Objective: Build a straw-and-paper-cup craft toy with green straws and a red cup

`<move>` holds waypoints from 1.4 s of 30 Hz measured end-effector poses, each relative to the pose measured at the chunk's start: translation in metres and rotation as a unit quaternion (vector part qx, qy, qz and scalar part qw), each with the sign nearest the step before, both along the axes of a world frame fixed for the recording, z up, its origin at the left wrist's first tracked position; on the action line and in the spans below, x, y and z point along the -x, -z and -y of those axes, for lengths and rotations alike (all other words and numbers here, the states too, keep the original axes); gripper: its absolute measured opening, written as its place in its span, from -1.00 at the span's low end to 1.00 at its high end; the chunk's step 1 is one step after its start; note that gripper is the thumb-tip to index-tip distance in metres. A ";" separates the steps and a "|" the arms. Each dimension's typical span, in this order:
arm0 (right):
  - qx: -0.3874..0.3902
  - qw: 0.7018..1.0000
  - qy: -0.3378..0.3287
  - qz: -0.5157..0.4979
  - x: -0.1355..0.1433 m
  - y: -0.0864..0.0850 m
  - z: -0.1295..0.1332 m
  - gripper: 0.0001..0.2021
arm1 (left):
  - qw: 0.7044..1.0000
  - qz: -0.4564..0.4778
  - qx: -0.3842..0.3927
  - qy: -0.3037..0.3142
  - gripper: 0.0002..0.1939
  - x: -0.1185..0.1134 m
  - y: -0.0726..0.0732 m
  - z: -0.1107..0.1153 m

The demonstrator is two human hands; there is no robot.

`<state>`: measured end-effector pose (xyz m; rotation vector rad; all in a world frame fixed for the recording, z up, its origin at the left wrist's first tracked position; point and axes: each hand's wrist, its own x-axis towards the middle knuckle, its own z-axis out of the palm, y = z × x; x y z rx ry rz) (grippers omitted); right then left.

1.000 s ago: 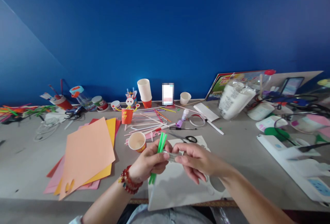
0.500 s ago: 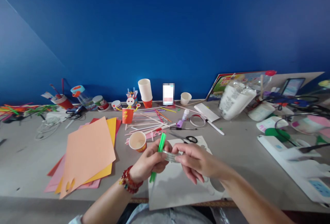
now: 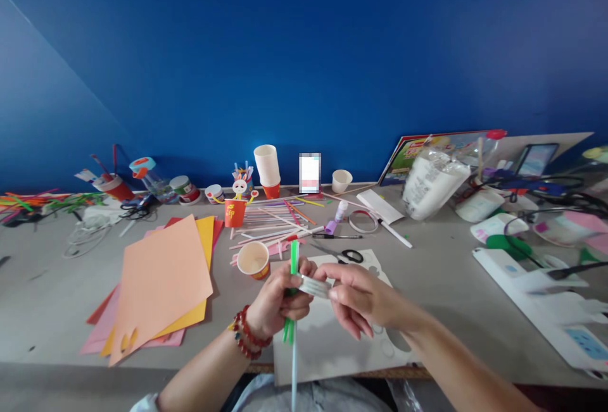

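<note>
Wrapped in my left hand point(image 3: 281, 292) is a small upright bundle of bright green straws point(image 3: 294, 255), whose ends stick out above and below the fist. A pale blue straw point(image 3: 294, 368) runs down from under that fist towards my lap. My right hand point(image 3: 363, 295) pinches the near edge of a small roll of clear tape point(image 3: 314, 286) with thumb and fingertips. The roll's other side touches the green straws by my left thumb. Beneath both hands lies a white sheet with cut-out holes point(image 3: 323, 355). Scissors point(image 3: 349, 255) rest just beyond my right hand.
Stacked coloured paper point(image 3: 164, 279) lies to the left. A paper cup point(image 3: 253, 260) stands beside my left hand, with loose straws point(image 3: 266, 216) behind it. A red cup with a rabbit figure point(image 3: 234, 212) is further back. A power strip point(image 3: 527, 317) lies at right.
The green bundle has turned more upright in my left hand, and the pale straw below it has come into view. The tape roll now shows more of its side.
</note>
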<state>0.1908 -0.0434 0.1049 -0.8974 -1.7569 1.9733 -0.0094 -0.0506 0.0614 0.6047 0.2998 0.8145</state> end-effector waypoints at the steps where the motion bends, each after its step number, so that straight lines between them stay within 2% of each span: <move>1: 0.007 1.000 -0.004 -0.008 0.000 0.001 -0.001 -0.73 | 1.000 0.019 0.012 0.006 -0.80 0.000 0.002 0.000; 4: 0.023 1.000 -0.010 -0.009 -0.001 0.001 -0.002 -0.73 | 0.999 0.042 0.020 0.013 -0.76 -0.002 0.003 0.001; 10: 0.001 1.000 0.006 0.026 0.000 -0.002 0.001 -0.70 | 0.999 -0.014 -0.030 0.001 -0.67 -0.002 0.000 0.003; 16: -0.002 0.998 -0.035 -0.045 0.001 0.000 0.001 -0.62 | 0.997 0.077 0.031 0.003 -0.66 -0.004 0.008 0.003; 20: 0.004 0.999 -0.019 -0.043 0.002 0.005 0.000 -0.70 | 0.994 0.100 0.051 -0.006 -0.66 -0.005 0.011 0.004; 28: 0.048 0.996 0.013 -0.079 0.002 0.017 -0.002 -0.83 | 0.992 0.120 0.024 -0.007 -0.79 0.000 0.009 0.003; 36: 0.065 0.990 -0.014 -0.125 0.004 0.018 -0.002 -0.87 | 0.994 0.103 0.025 -0.012 -0.78 0.000 0.010 0.002; 42: 0.023 0.992 0.010 -0.120 0.002 0.018 -0.003 -0.77 | 0.994 -0.003 -0.045 -0.102 -0.63 0.000 0.001 0.004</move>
